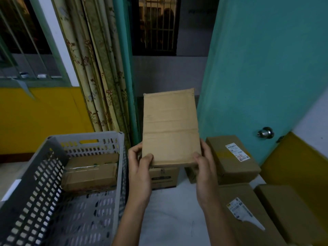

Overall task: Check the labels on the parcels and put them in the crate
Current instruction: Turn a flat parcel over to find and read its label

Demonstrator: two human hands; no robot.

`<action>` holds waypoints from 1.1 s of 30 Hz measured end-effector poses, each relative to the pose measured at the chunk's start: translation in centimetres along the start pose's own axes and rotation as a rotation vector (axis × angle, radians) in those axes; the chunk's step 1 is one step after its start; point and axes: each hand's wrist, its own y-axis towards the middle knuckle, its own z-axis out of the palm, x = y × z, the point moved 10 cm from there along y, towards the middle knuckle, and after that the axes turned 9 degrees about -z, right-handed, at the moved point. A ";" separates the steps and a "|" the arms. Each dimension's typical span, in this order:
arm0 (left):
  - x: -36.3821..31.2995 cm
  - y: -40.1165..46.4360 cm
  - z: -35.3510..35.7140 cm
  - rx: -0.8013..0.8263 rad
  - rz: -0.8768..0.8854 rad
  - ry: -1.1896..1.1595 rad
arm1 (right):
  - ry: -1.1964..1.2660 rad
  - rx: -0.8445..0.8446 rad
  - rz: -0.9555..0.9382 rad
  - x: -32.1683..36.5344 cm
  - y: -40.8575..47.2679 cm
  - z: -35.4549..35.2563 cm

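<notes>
- My left hand [140, 167] and right hand [204, 166] each grasp a lower corner of the held parcel [170, 128], raised upright above the white surface [170, 210]; its plain brown face is turned toward me.
- Grey crate [53, 201], left of my hands, contains one taped parcel [90, 172] against its far wall.
- Behind the held parcel: one small printed box [164, 178], partly hidden.
- Right side: three brown boxes; two carry white labels, far one [237, 152], near one [239, 208]; the third [291, 212] shows none.
- Teal door [266, 68] stands just behind these boxes.
- Bare white surface lies between crate and right-hand boxes.
</notes>
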 end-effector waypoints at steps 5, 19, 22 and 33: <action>-0.4 -0.3 1.0 0.133 -0.009 0.146 | -0.046 -0.018 -0.028 0.9 0.9 -1.0; -2.1 0.4 1.7 0.098 -0.021 0.331 | -0.351 -0.111 0.121 -0.1 0.2 -2.6; -2.0 0.6 1.5 0.090 -0.024 0.344 | -0.436 -0.093 0.120 0.2 0.0 -2.5; -0.8 0.3 1.1 0.003 0.038 0.475 | -0.326 -0.095 0.335 -1.3 -0.4 -2.6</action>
